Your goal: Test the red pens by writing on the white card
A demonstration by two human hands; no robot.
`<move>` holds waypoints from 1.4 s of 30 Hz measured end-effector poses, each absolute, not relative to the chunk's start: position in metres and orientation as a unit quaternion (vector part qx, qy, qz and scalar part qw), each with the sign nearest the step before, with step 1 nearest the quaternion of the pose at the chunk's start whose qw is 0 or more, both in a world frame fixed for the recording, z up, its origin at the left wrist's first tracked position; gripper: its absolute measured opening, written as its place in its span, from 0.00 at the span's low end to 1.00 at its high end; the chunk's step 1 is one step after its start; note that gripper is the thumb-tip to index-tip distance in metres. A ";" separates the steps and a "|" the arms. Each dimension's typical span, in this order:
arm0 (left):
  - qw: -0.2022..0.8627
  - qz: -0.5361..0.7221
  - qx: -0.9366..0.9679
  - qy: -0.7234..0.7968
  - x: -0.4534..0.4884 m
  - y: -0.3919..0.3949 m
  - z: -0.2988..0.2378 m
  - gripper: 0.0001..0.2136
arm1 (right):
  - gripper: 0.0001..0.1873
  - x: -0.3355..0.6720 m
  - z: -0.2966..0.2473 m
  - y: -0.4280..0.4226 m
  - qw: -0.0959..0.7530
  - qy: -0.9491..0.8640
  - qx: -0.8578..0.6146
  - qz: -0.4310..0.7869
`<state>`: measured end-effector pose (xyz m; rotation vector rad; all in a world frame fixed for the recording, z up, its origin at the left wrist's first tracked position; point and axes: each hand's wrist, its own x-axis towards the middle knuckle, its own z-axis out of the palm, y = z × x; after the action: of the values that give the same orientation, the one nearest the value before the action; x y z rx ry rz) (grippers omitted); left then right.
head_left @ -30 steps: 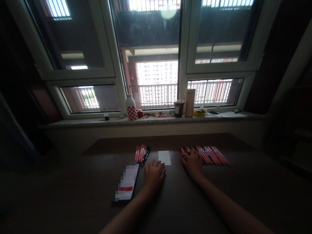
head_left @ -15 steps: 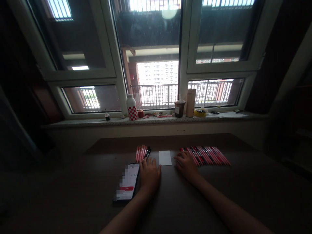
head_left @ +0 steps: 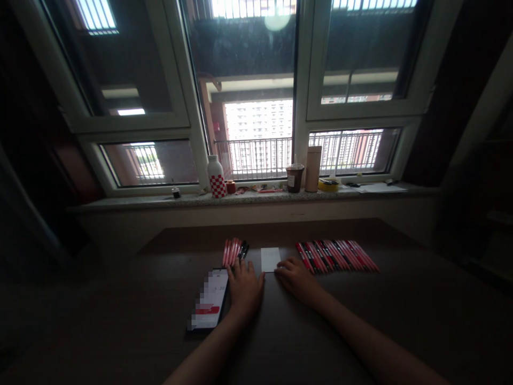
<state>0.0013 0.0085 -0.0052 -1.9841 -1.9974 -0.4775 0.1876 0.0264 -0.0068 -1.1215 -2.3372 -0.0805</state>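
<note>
My left hand (head_left: pixel 244 287) lies flat on the dark table (head_left: pixel 360 321), fingers spread, its tips just below a small bunch of red and black pens (head_left: pixel 235 251). My right hand (head_left: pixel 295 277) rests palm down with fingers stretched toward the lower right corner of a small white card (head_left: pixel 270 259); whether it touches the card is unclear. A long row of red and black pens (head_left: pixel 336 255) lies right of that hand. A phone (head_left: pixel 209 306) with a lit screen sits left of my left hand.
A stone windowsill (head_left: pixel 140 201) runs behind the table. On it stand a red-checked white bottle (head_left: pixel 216 177), a dark drink cup (head_left: pixel 294 178), a tall beige tumbler (head_left: pixel 312 168), a yellow tape roll (head_left: pixel 328 185) and papers (head_left: pixel 379 188).
My right hand has slid left, off the long row of pens, over to the white card. My left hand shifted slightly left and forward toward the small bunch of pens.
</note>
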 end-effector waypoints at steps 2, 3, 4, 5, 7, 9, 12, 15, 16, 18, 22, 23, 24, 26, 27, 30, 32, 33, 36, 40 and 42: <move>0.132 -0.170 -0.693 -0.688 0.001 0.008 -0.005 0.26 | 0.13 0.188 -0.007 0.026 0.266 -0.869 -0.415 -0.031; 0.128 -0.173 -0.696 -0.685 0.001 0.008 -0.005 0.26 | 0.13 0.187 -0.007 0.026 0.265 -0.870 -0.415 -0.032; 0.128 -0.176 -0.698 -0.683 0.001 0.008 -0.005 0.25 | 0.13 0.187 -0.007 0.026 0.263 -0.870 -0.415 -0.033; 0.132 -0.179 -0.697 -0.681 0.001 0.008 -0.004 0.25 | 0.13 0.187 -0.006 0.026 0.262 -0.870 -0.416 -0.034; 0.143 -0.182 -0.692 -0.684 0.001 0.007 -0.003 0.26 | 0.13 0.187 -0.006 0.026 0.259 -0.870 -0.417 -0.035; 0.151 -0.182 -0.683 -0.691 0.001 0.006 -0.002 0.26 | 0.13 0.187 -0.005 0.026 0.259 -0.870 -0.418 -0.036; 0.155 -0.181 -0.680 -0.694 0.001 0.005 -0.001 0.26 | 0.13 0.187 -0.007 0.027 0.262 -0.869 -0.418 -0.039; 0.170 -0.192 -0.689 -0.677 0.001 0.005 -0.002 0.23 | 0.12 0.188 -0.011 0.030 0.273 -0.867 -0.415 -0.042; 0.177 -0.197 -0.691 -0.673 0.001 0.006 -0.003 0.22 | 0.12 0.188 -0.013 0.031 0.276 -0.868 -0.411 -0.041; 0.187 -0.203 -0.687 -0.672 0.000 0.006 -0.005 0.21 | 0.12 0.188 -0.014 0.032 0.284 -0.867 -0.408 -0.040; 0.185 -0.196 -0.676 -0.686 0.001 0.005 -0.006 0.19 | 0.13 0.188 -0.015 0.032 0.289 -0.864 -0.411 -0.036; 0.183 -0.194 -0.677 -0.686 0.001 0.004 -0.006 0.19 | 0.13 0.188 -0.015 0.032 0.289 -0.863 -0.412 -0.034; 0.182 -0.192 -0.679 -0.685 0.001 0.003 -0.004 0.18 | 0.13 0.188 -0.015 0.032 0.290 -0.863 -0.412 -0.032; 0.182 -0.190 -0.680 -0.685 0.002 0.002 -0.002 0.16 | 0.12 0.189 -0.015 0.032 0.291 -0.864 -0.410 -0.029; 0.183 -0.189 -0.679 -0.685 0.002 0.001 0.000 0.15 | 0.12 0.189 -0.015 0.032 0.292 -0.864 -0.409 -0.029; 0.180 -0.185 -0.676 -0.690 0.002 0.000 0.004 0.14 | 0.12 0.189 -0.015 0.032 0.294 -0.864 -0.407 -0.032; 0.176 -0.183 -0.677 -0.691 0.001 0.000 0.006 0.13 | 0.11 0.188 -0.015 0.032 0.297 -0.862 -0.409 -0.036; 0.172 -0.183 -0.679 -0.690 0.000 0.000 0.007 0.12 | 0.11 0.188 -0.015 0.032 0.299 -0.861 -0.410 -0.037; 0.165 -0.187 -0.684 -0.686 -0.001 0.001 0.008 0.12 | 0.09 0.188 -0.015 0.032 0.301 -0.858 -0.414 -0.040; 0.184 -0.198 -0.673 -0.688 0.000 0.001 0.010 0.13 | 0.08 0.188 -0.015 0.032 0.302 -0.856 -0.418 -0.042; 0.192 -0.208 -0.667 -0.689 0.001 0.001 0.010 0.13 | 0.08 0.188 -0.014 0.032 0.303 -0.856 -0.418 -0.040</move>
<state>0.0009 0.0009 0.0102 -1.8732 -1.9329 -0.5847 0.1878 0.0317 -0.0140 -1.1071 -2.2682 -0.1064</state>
